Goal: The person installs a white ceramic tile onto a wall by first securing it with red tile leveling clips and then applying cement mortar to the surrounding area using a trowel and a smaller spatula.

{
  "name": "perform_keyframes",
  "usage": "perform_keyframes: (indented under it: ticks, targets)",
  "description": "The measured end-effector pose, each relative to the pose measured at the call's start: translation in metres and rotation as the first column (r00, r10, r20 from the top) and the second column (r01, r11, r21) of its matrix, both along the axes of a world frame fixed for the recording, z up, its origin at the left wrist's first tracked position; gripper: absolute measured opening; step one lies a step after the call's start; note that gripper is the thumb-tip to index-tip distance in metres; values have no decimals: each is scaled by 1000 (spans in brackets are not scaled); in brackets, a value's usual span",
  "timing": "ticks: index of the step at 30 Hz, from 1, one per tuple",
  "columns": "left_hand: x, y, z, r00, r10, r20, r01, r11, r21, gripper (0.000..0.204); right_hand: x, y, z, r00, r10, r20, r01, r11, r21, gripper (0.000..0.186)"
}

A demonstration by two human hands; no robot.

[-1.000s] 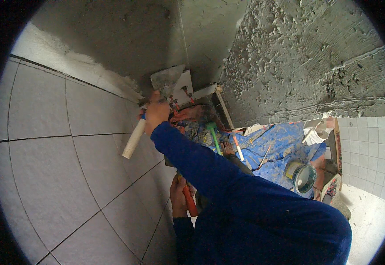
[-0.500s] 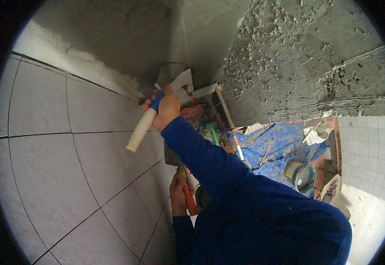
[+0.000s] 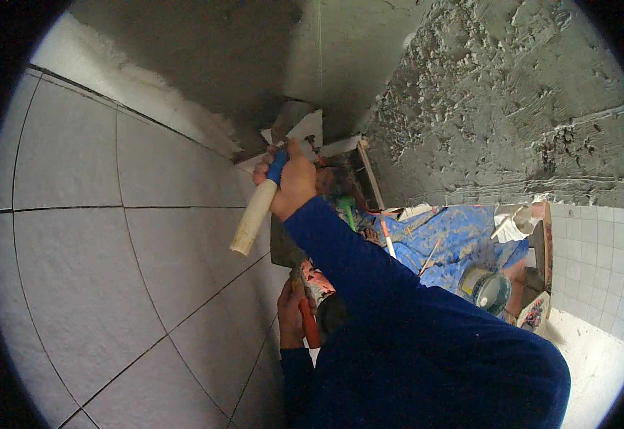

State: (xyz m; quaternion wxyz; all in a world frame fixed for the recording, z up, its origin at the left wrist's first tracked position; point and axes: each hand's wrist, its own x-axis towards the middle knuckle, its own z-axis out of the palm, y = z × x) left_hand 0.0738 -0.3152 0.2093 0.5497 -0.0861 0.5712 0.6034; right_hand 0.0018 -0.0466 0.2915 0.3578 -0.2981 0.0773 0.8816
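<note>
My right hand (image 3: 298, 182) is closed around the blue and cream handle of a putty knife (image 3: 253, 218). Its grey blade reaches up to the plastered corner, beside a white broken-edged piece (image 3: 308, 129); whether the blade touches the plaster I cannot tell. Lower down, my left hand (image 3: 292, 314) grips a red-handled trowel (image 3: 310, 322). A dark grey flat plate (image 3: 283, 243) shows above that hand, partly hidden by my right sleeve, and seems to belong to the trowel.
Large pale tiles (image 3: 69, 143) cover the left wall; rough grey plaster (image 3: 498, 107) covers the right one. Below lie a blue sheet (image 3: 462, 225) smeared with mortar, a bucket (image 3: 493, 289), a white container (image 3: 518, 220) and a green-handled tool (image 3: 347, 209).
The view has shifted slightly, so the right hand and putty knife appear a little farther right. Both hands keep their holds. More of a pinkish-orange bag shows beside the left hand.
</note>
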Motion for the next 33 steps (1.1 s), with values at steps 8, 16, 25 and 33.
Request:
perform_keyframes:
  ticks: [8,16,25,33]
  targets:
    - [2,-3,-5,999,-46,-20,46,999,0,29,-22,12,-8,998,-59,-25,55,990,-127,42]
    - [5,0,1,997,-51,-49,47,996,-76,34,-73,-6,5,987,-140,-75,121,969,-216,49]
    - [8,1,5,995,-6,-103,-14,981,-193,33,-49,-36,16,966,64,-251,-88,992,-85,45]
    - [5,-1,2,1000,-4,-20,5,999,38,32,108,-5,14,578,121,807,-811,189,553,39]
